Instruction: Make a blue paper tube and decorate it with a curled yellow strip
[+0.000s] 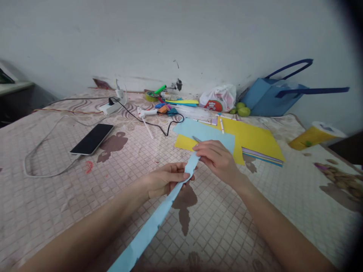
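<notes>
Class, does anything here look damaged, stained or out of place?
Yes: a dark blotch stands out on the pale wall, and a red mark near the phone doesn't match the brown pattern of the tablecloth.

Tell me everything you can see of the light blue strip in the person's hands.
The light blue strip looks like paper: long, narrow, with small notches along one uneven edge. It slants over the tablecloth, bends near the left hand, whose thumb presses on it, and runs out of the picture's bottom edge. The right hand covers its upper end.
</notes>
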